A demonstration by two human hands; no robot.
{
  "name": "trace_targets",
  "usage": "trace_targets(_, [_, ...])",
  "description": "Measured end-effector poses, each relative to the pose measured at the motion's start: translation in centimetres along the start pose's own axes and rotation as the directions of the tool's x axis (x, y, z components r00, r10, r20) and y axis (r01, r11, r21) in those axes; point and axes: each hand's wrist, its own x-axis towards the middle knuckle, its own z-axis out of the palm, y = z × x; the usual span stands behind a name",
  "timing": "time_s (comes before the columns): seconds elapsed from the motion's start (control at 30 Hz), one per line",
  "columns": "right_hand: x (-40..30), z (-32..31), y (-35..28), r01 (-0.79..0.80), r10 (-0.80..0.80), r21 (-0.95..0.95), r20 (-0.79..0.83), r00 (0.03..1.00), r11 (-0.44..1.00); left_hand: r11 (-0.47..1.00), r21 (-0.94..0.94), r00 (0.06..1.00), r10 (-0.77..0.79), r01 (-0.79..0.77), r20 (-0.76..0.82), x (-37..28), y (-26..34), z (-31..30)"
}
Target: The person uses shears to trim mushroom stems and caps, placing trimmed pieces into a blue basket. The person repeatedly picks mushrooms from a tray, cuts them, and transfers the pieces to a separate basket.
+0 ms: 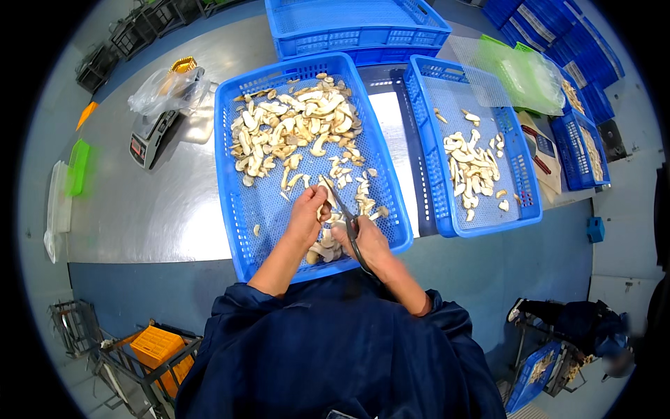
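Over the near half of a blue plastic crate (226, 173) my left hand (309, 214) pinches a pale mushroom piece (328, 195) between thumb and fingers. Black-handled scissors (343, 207) are in my right hand (366, 241), with their blades pointing up and left beside that piece. Sliced mushrooms (293, 123) are heaped across the far half of the crate. Smaller cut bits (364, 194) lie to the right of my hands, and larger mushrooms (327, 249) sit at the near wall, partly hidden by my right hand.
At right stands a second blue crate (455, 225) with mushroom slices (471, 167). Stacked blue crates (361, 39) stand beyond. A digital scale (152, 136) and a plastic bag (170, 91) are at left. Red-handled tools (539, 157) lie far right. Another person (581, 324) is at lower right.
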Motion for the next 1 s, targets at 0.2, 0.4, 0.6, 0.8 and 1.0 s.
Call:
trace_targets(0.2, [0.8,0.8,2.0,0.016,-0.012,0.079,-0.056,0.998,0.997,0.974,0.214,0.996,0.063,-0.076,0.065,0.1,0.2,0.6])
trace_targets(0.4, [0.5,-0.8,2.3,-0.027,0.073,0.351,-0.121,0.990,0.936,0.996,-0.017,0.995,-0.092,0.093,0.048,2.7,0.4,-0.9])
trace_targets(0.6, [1.2,-0.8,6.0,-0.071,0.235,0.676,-0.154,0.960,0.733,0.996,0.087,0.972,0.007,-0.028,0.233,7.8,2.5,8.4])
trace_targets(0.8, [0.4,-2.2,5.6,-0.061,0.275,0.759,-0.159,0.948,0.648,0.885,0.354,0.869,0.104,-0.303,0.484,7.3,3.3,17.2])
trace_targets(1.0, [0.5,-2.7,6.6,0.130,0.138,0.627,-0.360,0.922,0.768,0.235,0.908,0.938,0.078,-0.348,0.339,7.8,-0.3,4.9])
